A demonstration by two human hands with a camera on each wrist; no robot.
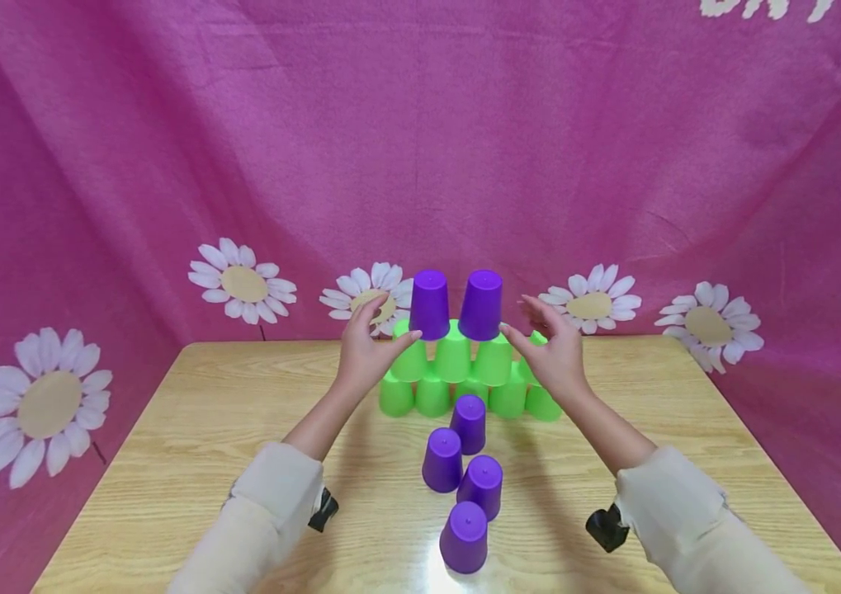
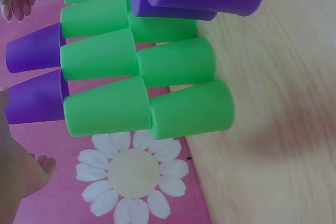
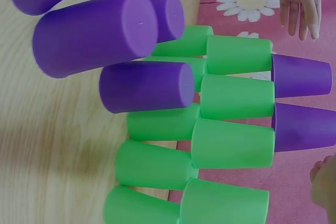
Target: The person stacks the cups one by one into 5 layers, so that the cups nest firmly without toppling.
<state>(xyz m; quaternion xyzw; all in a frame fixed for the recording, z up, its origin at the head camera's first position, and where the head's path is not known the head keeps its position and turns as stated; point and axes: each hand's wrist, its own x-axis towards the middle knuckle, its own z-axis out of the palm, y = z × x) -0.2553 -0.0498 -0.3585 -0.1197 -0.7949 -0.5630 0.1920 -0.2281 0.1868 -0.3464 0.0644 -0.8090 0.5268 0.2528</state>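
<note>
Two purple cups, a left one (image 1: 429, 305) and a right one (image 1: 480, 305), stand upside down side by side on top of stacked green cups (image 1: 453, 353). My left hand (image 1: 370, 346) is at the left purple cup, its thumb tip overlapping the lower edge in the head view and its fingers spread apart from the thumb. On the other side, my right hand (image 1: 555, 351) has its thumb at the right purple cup's lower edge, fingers raised away from the side. In the right wrist view the left hand's fingers (image 3: 294, 11) hang loosely, apart from the cups.
A lower row of green cups (image 1: 432, 394) carries the upper green row on the wooden table (image 1: 242, 462). Several purple cups (image 1: 465, 536) stand upside down in front of the stack, between my forearms. Behind hangs a pink cloth (image 1: 405, 148) with daisies.
</note>
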